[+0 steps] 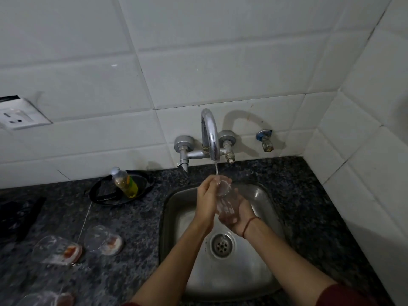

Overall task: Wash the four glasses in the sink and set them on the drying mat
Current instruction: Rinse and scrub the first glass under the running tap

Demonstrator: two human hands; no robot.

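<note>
1. At the far left, a dark cloth [17,215] lies on the speckled counter [136,219].
2. Three glasses rest on the counter left of the sink [260,274]: the nearest glass [44,299] at the frame's edge, the middle glass [57,250], and the third glass [103,240] just right of it.
3. Farther back, a soap bottle [124,183] lies in a black pan [99,195].
4. The left hand [207,202] curls its fingers round the rim of the fourth glass [224,199], thumb side towards the tap [210,133].
5. That glass is tilted over the sink, with its mouth under the thin water stream [216,170].
6. The right hand [237,216], palm up, cups the glass's base, its fingers wrapped underneath.
</note>
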